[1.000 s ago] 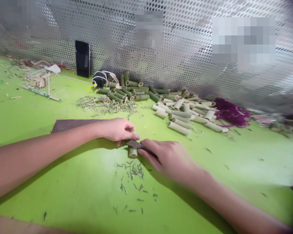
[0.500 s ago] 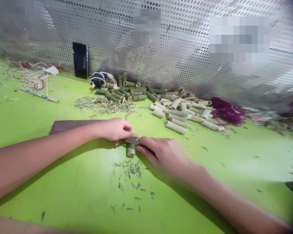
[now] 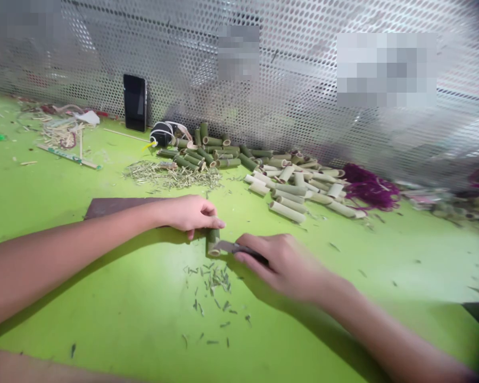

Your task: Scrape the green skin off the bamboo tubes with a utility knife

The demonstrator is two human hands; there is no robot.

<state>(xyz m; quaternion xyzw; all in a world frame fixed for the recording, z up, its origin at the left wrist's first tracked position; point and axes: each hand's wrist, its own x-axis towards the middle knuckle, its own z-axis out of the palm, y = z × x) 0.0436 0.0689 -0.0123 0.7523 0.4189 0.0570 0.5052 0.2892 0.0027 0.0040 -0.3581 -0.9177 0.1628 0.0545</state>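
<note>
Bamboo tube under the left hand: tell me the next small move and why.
Probably draw the knife down the bamboo tube to shave off another strip. The right hand has the blade right at the tube, the left hand steadies its top, green skin still shows on the facing side, and green shavings lie just below.

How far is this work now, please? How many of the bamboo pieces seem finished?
Done, it seems: the paler bamboo tubes at right. In hand: the left hand steadies one bamboo tube, with the small knife in the right hand against it, shavings below. Left: the darker green tubes near the metal mesh.
</note>
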